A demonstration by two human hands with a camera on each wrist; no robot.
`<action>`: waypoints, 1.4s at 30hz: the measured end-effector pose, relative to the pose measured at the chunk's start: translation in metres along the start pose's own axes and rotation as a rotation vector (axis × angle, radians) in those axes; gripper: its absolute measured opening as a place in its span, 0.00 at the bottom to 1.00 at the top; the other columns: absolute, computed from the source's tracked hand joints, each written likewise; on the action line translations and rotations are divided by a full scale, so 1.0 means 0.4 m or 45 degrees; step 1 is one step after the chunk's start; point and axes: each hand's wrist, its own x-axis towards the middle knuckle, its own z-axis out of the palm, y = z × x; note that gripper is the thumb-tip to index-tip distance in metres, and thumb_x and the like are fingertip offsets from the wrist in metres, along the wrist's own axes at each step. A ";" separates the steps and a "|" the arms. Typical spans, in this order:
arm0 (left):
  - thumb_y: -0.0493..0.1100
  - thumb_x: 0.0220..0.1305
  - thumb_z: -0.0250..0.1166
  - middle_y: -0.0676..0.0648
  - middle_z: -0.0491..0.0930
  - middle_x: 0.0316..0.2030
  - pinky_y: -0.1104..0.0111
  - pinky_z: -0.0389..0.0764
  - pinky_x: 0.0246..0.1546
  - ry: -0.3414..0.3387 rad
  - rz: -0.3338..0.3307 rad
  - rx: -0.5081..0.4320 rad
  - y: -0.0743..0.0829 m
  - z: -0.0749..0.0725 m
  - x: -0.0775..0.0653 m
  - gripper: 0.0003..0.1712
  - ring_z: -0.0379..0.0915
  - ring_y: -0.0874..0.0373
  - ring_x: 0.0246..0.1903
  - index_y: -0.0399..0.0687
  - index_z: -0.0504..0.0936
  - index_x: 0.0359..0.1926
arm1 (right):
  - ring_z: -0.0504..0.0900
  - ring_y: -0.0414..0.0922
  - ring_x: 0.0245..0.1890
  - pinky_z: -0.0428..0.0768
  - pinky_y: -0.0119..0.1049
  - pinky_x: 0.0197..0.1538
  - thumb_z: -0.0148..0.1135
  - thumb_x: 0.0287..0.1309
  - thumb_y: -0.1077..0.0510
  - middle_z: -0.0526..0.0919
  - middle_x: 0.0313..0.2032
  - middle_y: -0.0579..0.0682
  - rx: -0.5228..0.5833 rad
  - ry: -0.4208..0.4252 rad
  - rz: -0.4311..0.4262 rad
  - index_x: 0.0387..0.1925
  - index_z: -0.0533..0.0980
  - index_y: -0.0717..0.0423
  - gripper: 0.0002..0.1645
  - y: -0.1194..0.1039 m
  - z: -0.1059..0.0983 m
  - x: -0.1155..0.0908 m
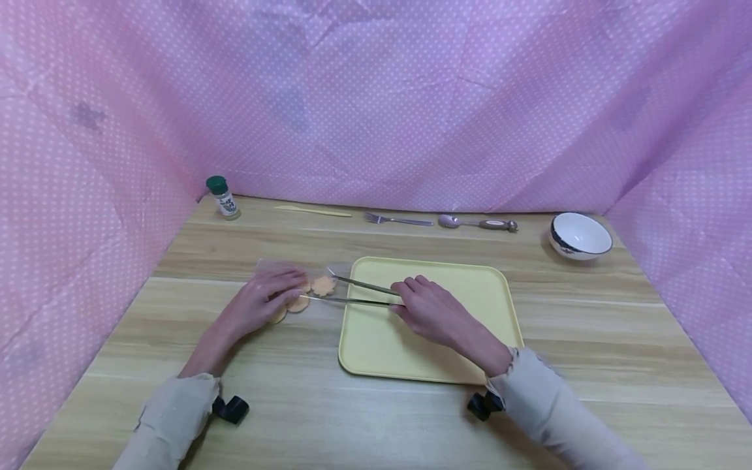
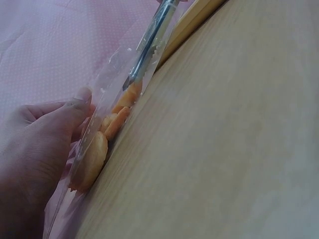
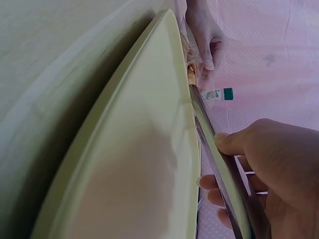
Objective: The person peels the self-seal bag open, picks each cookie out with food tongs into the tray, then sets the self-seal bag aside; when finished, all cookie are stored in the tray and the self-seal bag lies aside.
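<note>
Head view: just left of the yellow tray (image 1: pixel 423 352), left grip (image 1: pixel 270 303) pinched the clear plastic bag (image 2: pixel 114 69) of cookies (image 1: pixel 298 305); right grip (image 1: pixel 431 313) curled round metal tongs (image 1: pixel 370 302), tips apart astride the scalloped cookie (image 1: pixel 323 285). Bag mouth probably needed holding wide, squeeze light; cookies likely brittle.

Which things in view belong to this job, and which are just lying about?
Likely in the job: right hand; tongs it holds; left hand; clear bag it pinches; biscuits inside; tray under the tongs.

Likely just lying about: shaker; yellow knife; fork; spoon; bowl.
</note>
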 end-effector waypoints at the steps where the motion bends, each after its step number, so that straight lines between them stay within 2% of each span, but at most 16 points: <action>1: 0.36 0.69 0.68 0.37 0.80 0.61 0.40 0.68 0.66 -0.002 -0.002 0.003 0.000 0.000 0.000 0.18 0.73 0.36 0.64 0.39 0.85 0.58 | 0.80 0.52 0.39 0.82 0.43 0.40 0.68 0.69 0.57 0.82 0.37 0.54 -0.001 0.001 0.001 0.50 0.78 0.66 0.17 0.000 0.001 0.002; 16: 0.36 0.69 0.68 0.38 0.81 0.61 0.41 0.69 0.66 0.004 0.010 0.014 -0.004 0.001 0.000 0.18 0.73 0.37 0.63 0.40 0.85 0.58 | 0.79 0.50 0.35 0.81 0.40 0.35 0.68 0.69 0.56 0.81 0.35 0.52 -0.013 0.013 -0.031 0.48 0.79 0.64 0.15 -0.006 0.011 0.028; 28: 0.37 0.70 0.68 0.38 0.81 0.61 0.40 0.70 0.65 -0.003 -0.014 0.010 -0.001 0.001 0.000 0.18 0.74 0.37 0.63 0.40 0.85 0.59 | 0.80 0.50 0.33 0.82 0.42 0.33 0.68 0.70 0.55 0.81 0.33 0.53 -0.071 0.006 -0.060 0.46 0.80 0.63 0.14 -0.010 0.008 0.040; 35: 0.36 0.70 0.68 0.38 0.81 0.61 0.40 0.70 0.65 0.003 0.005 0.006 -0.004 0.002 0.002 0.18 0.74 0.37 0.63 0.40 0.85 0.59 | 0.79 0.48 0.30 0.80 0.40 0.28 0.68 0.70 0.54 0.79 0.30 0.51 -0.064 -0.013 -0.039 0.42 0.79 0.61 0.13 -0.014 0.012 0.045; 42: 0.35 0.68 0.69 0.38 0.82 0.60 0.41 0.71 0.64 0.013 0.031 0.011 -0.004 0.004 0.003 0.18 0.74 0.37 0.62 0.39 0.86 0.58 | 0.79 0.46 0.27 0.80 0.38 0.27 0.68 0.69 0.54 0.77 0.27 0.48 -0.073 0.010 -0.073 0.40 0.79 0.60 0.12 -0.012 0.011 0.042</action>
